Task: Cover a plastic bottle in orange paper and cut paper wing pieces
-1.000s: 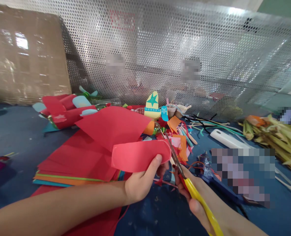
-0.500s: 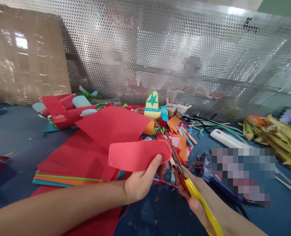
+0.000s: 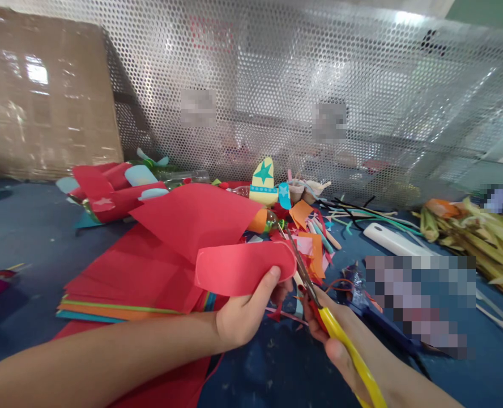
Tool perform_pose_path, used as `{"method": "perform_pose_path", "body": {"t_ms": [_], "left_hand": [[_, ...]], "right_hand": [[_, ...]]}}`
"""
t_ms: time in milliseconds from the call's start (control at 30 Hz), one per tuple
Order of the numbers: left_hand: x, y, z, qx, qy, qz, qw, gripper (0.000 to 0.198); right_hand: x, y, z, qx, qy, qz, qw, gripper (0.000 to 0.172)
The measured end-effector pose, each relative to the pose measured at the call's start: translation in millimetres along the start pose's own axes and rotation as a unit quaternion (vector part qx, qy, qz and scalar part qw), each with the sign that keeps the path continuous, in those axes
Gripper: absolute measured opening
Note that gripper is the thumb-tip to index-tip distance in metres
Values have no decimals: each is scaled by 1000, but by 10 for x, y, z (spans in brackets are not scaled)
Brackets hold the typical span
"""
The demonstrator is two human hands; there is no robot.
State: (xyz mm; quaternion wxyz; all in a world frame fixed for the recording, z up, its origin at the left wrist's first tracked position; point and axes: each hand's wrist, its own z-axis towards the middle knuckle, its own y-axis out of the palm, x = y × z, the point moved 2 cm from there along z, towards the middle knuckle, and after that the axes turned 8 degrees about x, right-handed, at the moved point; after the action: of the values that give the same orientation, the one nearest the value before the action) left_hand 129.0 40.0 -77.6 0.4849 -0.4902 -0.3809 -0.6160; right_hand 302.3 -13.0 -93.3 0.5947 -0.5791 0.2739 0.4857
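Observation:
A rounded piece of red paper is pinched in my left hand, thumb on top and fingers underneath. Faint pale outlines run along its ends. My right hand grips scissors with yellow and red handles. Their blades point up and away, lying beside the rounded right end of the paper; whether they bite its edge I cannot tell. Below and behind the left hand is a stack of coloured paper sheets, mostly red on top, with green, orange and blue edges showing.
Paper-decorated bottles lie at the back left, before a cardboard panel. A perforated metal screen runs behind. Coloured paper scraps sit beyond the scissors. On the right are a blue glue gun and dried corn husks.
The left end of the red paper piece has shifted slightly to the right, so the piece looks shorter. Both hands and the scissors stay in nearly the same place.

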Motion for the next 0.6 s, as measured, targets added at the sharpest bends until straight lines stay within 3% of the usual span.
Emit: {"method": "perform_pose_path", "body": {"t_ms": [333, 600], "left_hand": [[19, 4, 8, 16, -8, -1, 1000, 42], [48, 11, 4, 20, -20, 0, 1000, 41]], "right_hand": [[-180, -13, 29, 20, 1, -30, 999, 70], [-121, -2, 32, 18, -2, -21, 1000, 71]]}}
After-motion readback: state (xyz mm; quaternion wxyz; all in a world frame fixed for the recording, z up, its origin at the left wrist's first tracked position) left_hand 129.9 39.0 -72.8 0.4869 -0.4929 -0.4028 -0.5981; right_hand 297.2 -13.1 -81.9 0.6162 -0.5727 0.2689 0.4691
